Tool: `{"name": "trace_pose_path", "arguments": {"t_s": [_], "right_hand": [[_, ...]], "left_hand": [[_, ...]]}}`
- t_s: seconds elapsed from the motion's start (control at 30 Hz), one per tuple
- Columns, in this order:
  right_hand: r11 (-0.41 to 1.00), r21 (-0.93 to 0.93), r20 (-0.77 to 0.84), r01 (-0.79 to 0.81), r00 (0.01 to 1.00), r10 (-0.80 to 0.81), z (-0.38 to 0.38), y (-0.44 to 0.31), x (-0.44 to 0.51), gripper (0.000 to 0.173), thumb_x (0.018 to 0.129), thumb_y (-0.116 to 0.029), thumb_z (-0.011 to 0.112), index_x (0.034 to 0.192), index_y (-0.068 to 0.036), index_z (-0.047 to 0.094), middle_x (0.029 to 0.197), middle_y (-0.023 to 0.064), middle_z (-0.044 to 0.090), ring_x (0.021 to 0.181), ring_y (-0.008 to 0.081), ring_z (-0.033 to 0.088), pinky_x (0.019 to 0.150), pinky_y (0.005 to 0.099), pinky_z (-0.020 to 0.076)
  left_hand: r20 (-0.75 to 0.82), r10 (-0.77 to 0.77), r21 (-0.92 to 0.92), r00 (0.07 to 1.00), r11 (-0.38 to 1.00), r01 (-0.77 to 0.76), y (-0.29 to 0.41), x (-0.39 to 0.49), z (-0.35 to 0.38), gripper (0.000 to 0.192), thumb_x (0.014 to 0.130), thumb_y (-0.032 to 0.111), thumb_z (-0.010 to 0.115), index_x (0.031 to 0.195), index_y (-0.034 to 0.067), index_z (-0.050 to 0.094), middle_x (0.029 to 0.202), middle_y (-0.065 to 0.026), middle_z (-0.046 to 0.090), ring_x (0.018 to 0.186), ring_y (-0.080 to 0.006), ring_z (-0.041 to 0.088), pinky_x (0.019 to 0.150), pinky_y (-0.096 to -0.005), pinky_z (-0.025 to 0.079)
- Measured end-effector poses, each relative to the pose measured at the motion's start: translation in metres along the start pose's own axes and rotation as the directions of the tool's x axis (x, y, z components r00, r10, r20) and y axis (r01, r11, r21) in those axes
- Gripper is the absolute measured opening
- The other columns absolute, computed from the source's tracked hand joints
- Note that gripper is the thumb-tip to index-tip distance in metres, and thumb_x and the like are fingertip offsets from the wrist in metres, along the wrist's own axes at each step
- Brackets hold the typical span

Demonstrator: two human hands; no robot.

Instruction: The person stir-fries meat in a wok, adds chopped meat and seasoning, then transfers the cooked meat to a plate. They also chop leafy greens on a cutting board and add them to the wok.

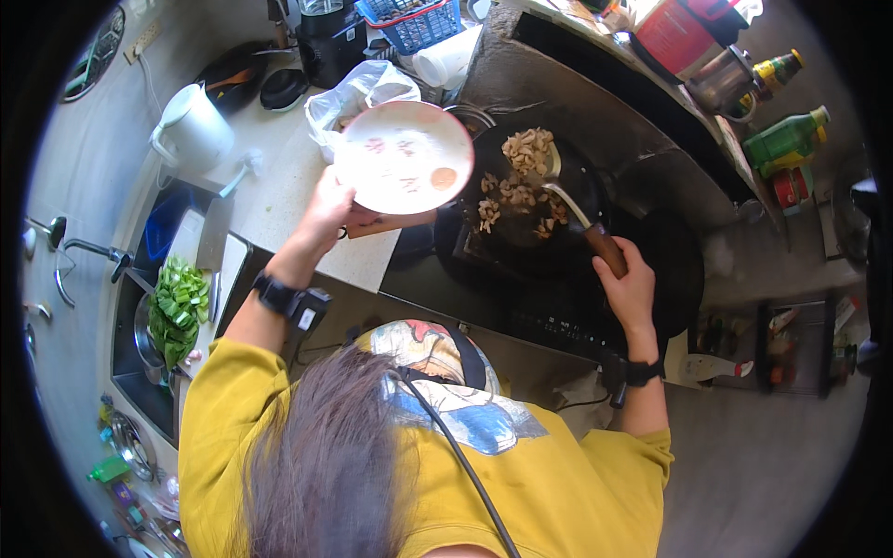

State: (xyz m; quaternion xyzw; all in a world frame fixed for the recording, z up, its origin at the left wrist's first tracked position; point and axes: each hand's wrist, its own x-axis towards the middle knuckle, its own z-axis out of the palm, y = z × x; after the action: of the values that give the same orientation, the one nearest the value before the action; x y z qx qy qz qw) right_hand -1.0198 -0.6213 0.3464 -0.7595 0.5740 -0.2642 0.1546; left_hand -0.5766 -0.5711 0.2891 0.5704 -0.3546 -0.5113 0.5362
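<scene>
My left hand (326, 202) holds a white plate (380, 164) by its near left edge. The plate carries reddish marks and a brown spot, and it is tilted over the counter beside the wok. In my right hand (630, 282) is a metal wok spatula (575, 211), gripped by its wooden handle. A heap of small pale-brown cooked pieces (528, 150), perhaps meat, rests on the spatula's blade above the dark wok (513, 234). More loose pieces (516, 193) lie in the wok. A wooden handle (394, 224) shows partly under the plate.
Left of the wok stand a plastic bag (377, 80), a white kettle (192, 129) and a blue basket (415, 24). Chopped greens (178, 300) and a cleaver (215, 234) lie by the sink (136, 390). Bottles (785, 139) line a ledge at right.
</scene>
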Motion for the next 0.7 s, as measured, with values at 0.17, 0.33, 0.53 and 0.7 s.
{"name": "trace_pose_path", "arguments": {"t_s": [0.17,0.33,0.53,0.7], "right_hand": [[0.955,-0.188,-0.053,0.229,0.969,-0.243,-0.033,-0.055,-0.003,0.042,0.078,-0.016,0.079,0.117,-0.007,0.065,0.094,0.0123,0.07,0.081,0.029,0.069,0.072,0.0344,0.0539],[0.63,-0.641,0.043,0.438,0.84,-0.541,-0.022,-0.075,-0.01,0.045,0.074,-0.015,0.081,0.116,-0.009,0.068,0.085,0.0069,0.061,0.067,0.024,0.06,0.058,0.0356,0.049],[0.516,-0.775,-0.059,0.365,0.772,-0.633,-0.014,-0.07,-0.011,0.045,0.074,-0.014,0.08,0.117,-0.01,0.067,0.087,0.0063,0.061,0.07,0.0249,0.061,0.059,0.0361,0.0498],[0.89,-0.413,-0.201,0.194,0.934,-0.296,-0.016,-0.05,-0.004,0.042,0.08,-0.019,0.076,0.119,-0.011,0.063,0.091,0.0115,0.066,0.083,0.0318,0.066,0.069,0.0412,0.0527]], "left_hand": [[0.138,-0.046,-0.162,0.989,0.984,0.068,-0.012,0.016,0.049,0.037,0.1,0.012,0.043,0.135,-0.001,0.039,0.11,-0.0188,0.067,0.081,-0.0213,0.073,0.064,-0.0294,0.062],[0.164,-0.127,-0.052,0.978,0.989,0.137,-0.02,0.02,0.065,0.04,0.101,0.013,0.045,0.137,0.0,0.034,0.102,-0.0163,0.067,0.075,-0.02,0.072,0.062,-0.0303,0.062],[0.136,-0.077,-0.052,0.988,0.995,0.084,-0.027,0.016,0.062,0.05,0.098,0.012,0.048,0.143,0.003,0.03,0.098,-0.0157,0.069,0.073,-0.0211,0.073,0.06,-0.0298,0.062],[0.106,-0.068,-0.091,0.992,0.993,0.077,-0.025,0.014,0.049,0.044,0.1,0.012,0.046,0.141,0.003,0.033,0.11,-0.0161,0.066,0.08,-0.022,0.073,0.064,-0.0313,0.062]]}}
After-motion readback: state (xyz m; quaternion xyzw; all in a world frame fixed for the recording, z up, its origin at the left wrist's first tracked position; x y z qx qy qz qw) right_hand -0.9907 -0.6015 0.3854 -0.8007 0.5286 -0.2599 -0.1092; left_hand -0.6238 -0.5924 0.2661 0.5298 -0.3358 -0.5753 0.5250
